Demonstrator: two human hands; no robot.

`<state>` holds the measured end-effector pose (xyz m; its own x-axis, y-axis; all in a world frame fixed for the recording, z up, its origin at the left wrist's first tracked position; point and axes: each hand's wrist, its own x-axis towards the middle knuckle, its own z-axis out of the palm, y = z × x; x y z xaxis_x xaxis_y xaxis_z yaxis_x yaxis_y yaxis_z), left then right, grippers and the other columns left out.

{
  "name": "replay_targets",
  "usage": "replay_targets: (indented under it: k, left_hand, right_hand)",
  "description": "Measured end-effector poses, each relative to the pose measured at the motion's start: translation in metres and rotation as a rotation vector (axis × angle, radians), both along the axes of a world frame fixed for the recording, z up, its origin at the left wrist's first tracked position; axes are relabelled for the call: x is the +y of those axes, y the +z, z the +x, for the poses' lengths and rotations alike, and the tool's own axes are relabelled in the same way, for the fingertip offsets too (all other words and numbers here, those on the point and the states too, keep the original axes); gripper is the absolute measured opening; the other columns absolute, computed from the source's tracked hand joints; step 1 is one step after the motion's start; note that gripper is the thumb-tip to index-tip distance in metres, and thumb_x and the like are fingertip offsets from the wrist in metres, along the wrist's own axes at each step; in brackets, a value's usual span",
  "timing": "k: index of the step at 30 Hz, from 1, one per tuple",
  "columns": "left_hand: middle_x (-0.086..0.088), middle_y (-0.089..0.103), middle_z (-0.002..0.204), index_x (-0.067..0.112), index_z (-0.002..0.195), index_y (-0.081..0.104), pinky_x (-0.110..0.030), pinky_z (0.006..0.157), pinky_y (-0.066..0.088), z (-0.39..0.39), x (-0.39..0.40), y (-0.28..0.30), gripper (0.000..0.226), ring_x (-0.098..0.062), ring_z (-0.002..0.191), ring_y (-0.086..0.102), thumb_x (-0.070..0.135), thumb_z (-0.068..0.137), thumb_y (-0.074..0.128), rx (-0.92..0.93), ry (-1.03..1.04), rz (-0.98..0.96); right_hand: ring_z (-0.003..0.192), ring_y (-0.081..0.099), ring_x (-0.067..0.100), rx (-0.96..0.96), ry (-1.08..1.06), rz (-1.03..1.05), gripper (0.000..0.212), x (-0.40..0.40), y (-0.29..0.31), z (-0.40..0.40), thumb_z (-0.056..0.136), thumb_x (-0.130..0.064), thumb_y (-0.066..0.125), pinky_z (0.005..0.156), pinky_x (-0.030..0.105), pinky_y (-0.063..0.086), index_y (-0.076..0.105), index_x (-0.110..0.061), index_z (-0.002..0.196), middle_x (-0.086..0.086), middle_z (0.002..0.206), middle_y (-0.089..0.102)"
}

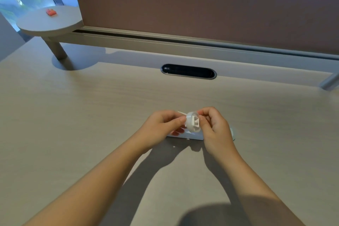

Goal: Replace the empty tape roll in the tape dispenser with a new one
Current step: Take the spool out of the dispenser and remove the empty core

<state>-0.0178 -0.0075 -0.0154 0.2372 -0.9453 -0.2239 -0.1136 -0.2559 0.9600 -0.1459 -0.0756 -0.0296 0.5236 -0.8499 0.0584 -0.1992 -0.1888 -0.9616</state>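
A small white tape roll (193, 122) with a spoked plastic hub is held up between both hands above the desk. My left hand (161, 126) pinches its left side with thumb and fingers. My right hand (214, 126) grips its right edge with the fingertips. Under the hands, a white tape dispenser (190, 135) lies flat on the pale wooden desk (91, 124), mostly hidden by the hands. A round rim of something shows past my right hand (232, 132); I cannot tell what it is.
A dark oval cable slot (189, 71) is set in the desk beyond the hands. A brown partition panel (201, 2) stands along the back edge. At the far left, a round raised shelf (49, 22) carries a small orange object (51, 12).
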Motion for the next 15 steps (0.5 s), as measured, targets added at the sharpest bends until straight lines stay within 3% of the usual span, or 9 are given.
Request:
replay_targets:
  k: [2, 4, 10, 15]
  left_hand:
    - [-0.005, 0.063, 0.075, 0.005, 0.095, 0.064, -0.015, 0.060, 0.051, -0.010, 0.003, -0.005, 0.023, -0.006, 0.060, 0.060, 0.017, 0.086, 0.047, 0.215, 0.035, 0.010]
    - [-0.008, 0.062, 0.077, 0.006, 0.089, 0.064, -0.019, 0.062, 0.052, -0.018, 0.006, -0.012, 0.019, -0.011, 0.062, 0.058, 0.016, 0.085, 0.047, 0.322, 0.060, 0.010]
    - [-0.001, 0.070, 0.075, 0.012, 0.086, 0.067, -0.018, 0.064, 0.054, -0.037, 0.026, -0.036, 0.015, -0.010, 0.069, 0.065, 0.010, 0.082, 0.053, 0.368, 0.106, -0.073]
    - [0.006, 0.074, 0.074, 0.019, 0.081, 0.072, -0.019, 0.074, 0.055, -0.058, 0.052, -0.051, 0.021, -0.010, 0.077, 0.067, 0.009, 0.080, 0.054, 0.370, 0.079, -0.167]
  right_hand:
    - [0.061, 0.052, -0.005, -0.027, -0.008, 0.001, 0.029, 0.003, -0.004, -0.005, 0.087, -0.009, 0.046, 0.056, 0.008, 0.042, 0.049, -0.031, 0.068, -0.010, 0.070, 0.055]
    - [0.062, 0.053, -0.005, -0.044, -0.002, -0.002, 0.028, 0.007, -0.010, -0.011, 0.087, -0.010, 0.047, 0.059, 0.011, 0.044, 0.049, -0.032, 0.069, -0.011, 0.070, 0.056]
    - [0.065, 0.063, 0.003, -0.167, 0.052, 0.205, 0.014, 0.027, -0.035, -0.030, 0.081, -0.015, 0.059, 0.058, 0.020, 0.050, 0.064, -0.027, 0.077, -0.008, 0.072, 0.066]
    - [0.075, 0.064, 0.015, -0.194, 0.009, 0.176, 0.015, 0.054, -0.048, -0.047, 0.076, -0.009, 0.063, 0.063, 0.025, 0.051, 0.064, -0.023, 0.078, 0.001, 0.077, 0.067]
